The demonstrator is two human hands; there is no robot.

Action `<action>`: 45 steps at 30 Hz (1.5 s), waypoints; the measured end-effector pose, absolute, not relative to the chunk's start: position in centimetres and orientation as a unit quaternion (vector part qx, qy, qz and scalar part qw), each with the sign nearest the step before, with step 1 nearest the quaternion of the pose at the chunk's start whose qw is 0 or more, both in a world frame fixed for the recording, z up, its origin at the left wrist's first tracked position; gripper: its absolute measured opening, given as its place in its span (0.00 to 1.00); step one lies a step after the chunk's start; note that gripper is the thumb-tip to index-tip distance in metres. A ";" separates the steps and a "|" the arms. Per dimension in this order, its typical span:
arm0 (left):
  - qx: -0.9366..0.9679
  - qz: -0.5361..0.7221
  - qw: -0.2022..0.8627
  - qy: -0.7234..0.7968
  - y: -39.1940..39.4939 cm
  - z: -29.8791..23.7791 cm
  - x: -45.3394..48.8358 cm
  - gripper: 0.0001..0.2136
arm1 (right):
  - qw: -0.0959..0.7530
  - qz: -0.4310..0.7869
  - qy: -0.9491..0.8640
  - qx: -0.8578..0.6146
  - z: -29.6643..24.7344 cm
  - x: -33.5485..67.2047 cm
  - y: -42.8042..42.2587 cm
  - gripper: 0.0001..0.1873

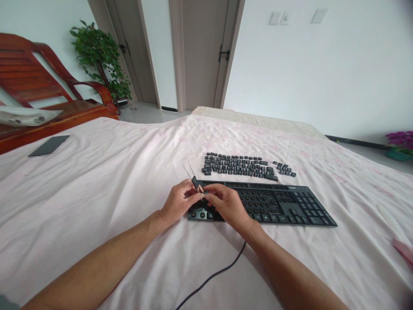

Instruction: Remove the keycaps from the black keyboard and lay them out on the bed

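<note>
A black keyboard point(285, 196) lies on the pink-white cloth, with many of its keycaps off on the left and middle. The keys at its right end and some along its front row are still in place. Above its left end, my left hand point(178, 201) is closed on a keycap puller point(195, 182), whose thin wire loops point up and away. My right hand point(227, 204) pinches close against the puller's lower end, and its fingertips hide what they hold. Behind the keyboard, loose black keycaps point(237, 165) sit in rows.
The flowered cloth point(129, 172) has folds all over. A black cable point(213, 274) runs toward me from the keyboard. A dark flat rectangle point(49, 145) lies at the far left. Beyond are a wooden bench point(61, 86), a leafy plant point(98, 58) and doors point(204, 51).
</note>
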State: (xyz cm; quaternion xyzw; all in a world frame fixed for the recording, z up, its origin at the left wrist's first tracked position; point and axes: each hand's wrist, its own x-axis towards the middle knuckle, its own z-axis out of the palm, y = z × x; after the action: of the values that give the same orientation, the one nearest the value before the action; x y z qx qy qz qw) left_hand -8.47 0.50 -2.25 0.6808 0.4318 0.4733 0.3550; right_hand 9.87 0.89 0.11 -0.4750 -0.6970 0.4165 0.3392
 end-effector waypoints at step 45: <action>0.769 0.429 0.120 0.459 1.5 -2.6 -8.6 0.05 | 0.240 0.199 -0.806 -0.503 1.3 12.9 4.9 0.12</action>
State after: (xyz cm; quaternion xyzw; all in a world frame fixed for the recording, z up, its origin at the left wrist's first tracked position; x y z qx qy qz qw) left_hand -8.64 1.46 -2.56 0.7689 0.4589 0.4288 0.1199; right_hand 12.86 4.89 1.33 -0.5030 -0.8061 0.1993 0.2398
